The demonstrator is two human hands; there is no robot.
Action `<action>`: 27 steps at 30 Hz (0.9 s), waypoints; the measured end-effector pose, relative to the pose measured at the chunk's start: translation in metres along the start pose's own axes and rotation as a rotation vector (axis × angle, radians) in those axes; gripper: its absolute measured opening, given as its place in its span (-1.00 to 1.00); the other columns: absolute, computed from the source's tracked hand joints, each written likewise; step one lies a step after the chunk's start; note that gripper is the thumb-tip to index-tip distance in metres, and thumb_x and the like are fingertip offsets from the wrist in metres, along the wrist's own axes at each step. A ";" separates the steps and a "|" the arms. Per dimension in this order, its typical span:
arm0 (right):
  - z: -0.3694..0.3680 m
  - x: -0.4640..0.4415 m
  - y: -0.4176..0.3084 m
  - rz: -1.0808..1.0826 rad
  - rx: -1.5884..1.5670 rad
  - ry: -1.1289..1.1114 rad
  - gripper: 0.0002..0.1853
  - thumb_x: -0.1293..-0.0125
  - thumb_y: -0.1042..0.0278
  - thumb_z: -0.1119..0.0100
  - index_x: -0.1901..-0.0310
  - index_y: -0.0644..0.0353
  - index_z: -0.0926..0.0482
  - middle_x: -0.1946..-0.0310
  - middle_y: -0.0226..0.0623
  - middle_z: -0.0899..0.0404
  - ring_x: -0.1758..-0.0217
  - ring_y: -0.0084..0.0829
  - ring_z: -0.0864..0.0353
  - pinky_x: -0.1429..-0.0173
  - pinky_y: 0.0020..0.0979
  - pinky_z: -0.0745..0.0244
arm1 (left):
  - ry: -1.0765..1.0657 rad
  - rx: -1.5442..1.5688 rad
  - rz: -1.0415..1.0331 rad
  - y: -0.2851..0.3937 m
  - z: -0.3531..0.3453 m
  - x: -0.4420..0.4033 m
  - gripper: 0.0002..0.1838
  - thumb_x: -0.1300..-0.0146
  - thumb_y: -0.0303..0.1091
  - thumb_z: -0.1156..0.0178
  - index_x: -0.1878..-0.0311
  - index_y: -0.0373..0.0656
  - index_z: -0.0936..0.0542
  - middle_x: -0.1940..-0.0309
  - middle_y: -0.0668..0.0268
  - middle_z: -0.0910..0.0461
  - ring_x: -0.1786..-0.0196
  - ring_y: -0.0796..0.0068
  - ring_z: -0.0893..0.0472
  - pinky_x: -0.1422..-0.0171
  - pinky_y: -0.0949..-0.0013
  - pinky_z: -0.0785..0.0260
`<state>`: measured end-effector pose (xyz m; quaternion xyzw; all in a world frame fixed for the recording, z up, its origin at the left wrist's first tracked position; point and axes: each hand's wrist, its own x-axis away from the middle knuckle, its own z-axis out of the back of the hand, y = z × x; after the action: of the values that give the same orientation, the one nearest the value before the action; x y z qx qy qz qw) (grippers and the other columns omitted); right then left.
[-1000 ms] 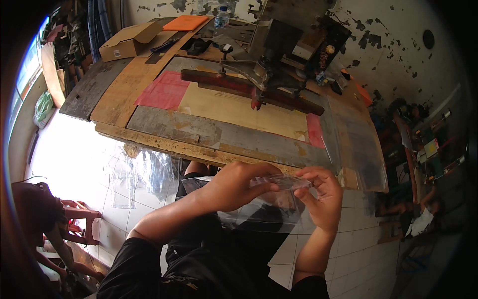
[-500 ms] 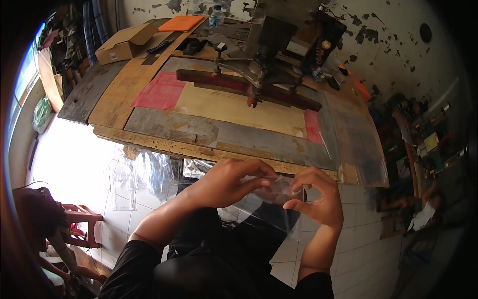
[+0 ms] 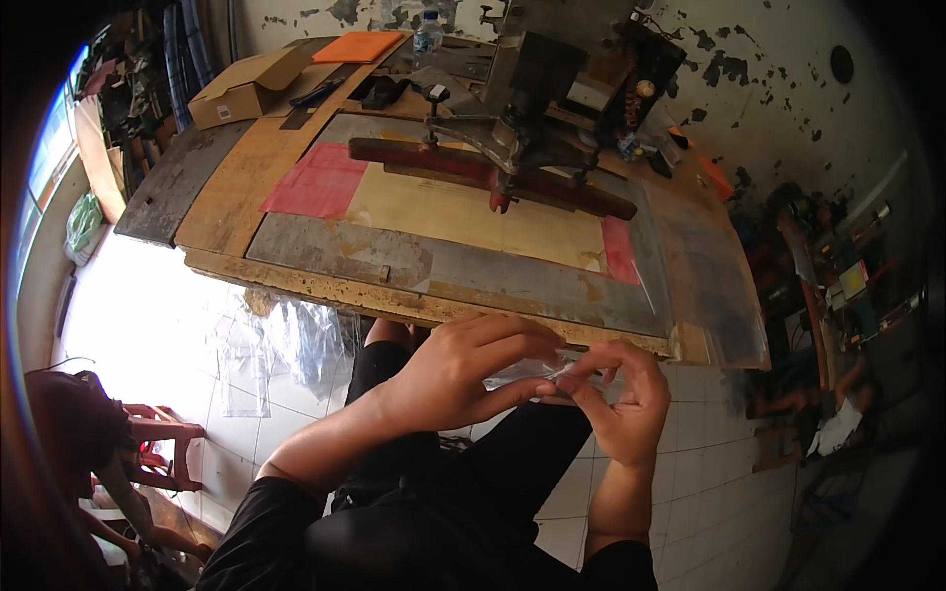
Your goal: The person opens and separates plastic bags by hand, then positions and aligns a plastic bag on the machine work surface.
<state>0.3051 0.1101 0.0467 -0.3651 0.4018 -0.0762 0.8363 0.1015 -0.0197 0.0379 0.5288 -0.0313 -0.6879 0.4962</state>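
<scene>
Black short sleeves (image 3: 261,517) (loose), black bottoms (image 3: 522,448), bare hands (image 3: 473,369).

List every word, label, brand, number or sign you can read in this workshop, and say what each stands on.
No text is readable.
Cardboard box: small white label, too small to read.
Plastic bottle: label too blurred.
Dark housing beside the press: reddish marks, perhaps lettering, unreadable.

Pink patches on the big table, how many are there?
2. The bigger patch is at the left end of the yellow strip, and the smaller patch is at its right end. The red bar might hide more.
</scene>
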 end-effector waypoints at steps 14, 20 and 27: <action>-0.001 -0.009 -0.013 0.011 -0.007 -0.060 -0.55 -0.15 0.50 -0.69 -0.09 0.17 -0.77 0.22 -0.37 -0.80 0.20 -0.52 -0.75 0.15 -0.48 -0.50 | 0.151 0.053 0.002 0.007 -0.016 0.007 -0.78 -0.23 -0.64 -0.47 0.09 -0.21 -0.73 0.09 0.24 -0.79 0.04 0.22 -0.79 0.02 0.20 -0.63; 0.001 -0.006 -0.010 -0.004 0.078 -0.066 -0.58 -0.16 0.53 -0.67 -0.08 0.15 -0.79 0.22 -0.40 -0.78 0.23 -0.57 -0.73 0.21 -0.52 -0.45 | 0.104 0.151 0.050 0.006 -0.016 0.008 -0.70 -0.21 -0.76 -0.35 0.03 -0.25 -0.76 0.10 0.19 -0.71 0.01 0.18 -0.71 -0.06 0.20 -0.57; -0.009 -0.003 -0.010 -0.139 0.012 0.018 -0.63 -0.25 0.50 -0.62 -0.10 0.15 -0.80 0.21 -0.42 -0.79 0.25 -0.62 -0.67 0.22 -0.51 -0.37 | 0.103 -0.086 -0.010 0.009 -0.014 0.007 -0.51 -0.15 -0.75 -0.35 -0.17 -0.19 -0.78 0.12 0.16 -0.68 0.04 0.12 -0.62 -0.10 0.13 -0.50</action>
<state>0.2982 0.0994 0.0515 -0.3863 0.3824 -0.1398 0.8276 0.1179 -0.0227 0.0321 0.5419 0.0261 -0.6629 0.5160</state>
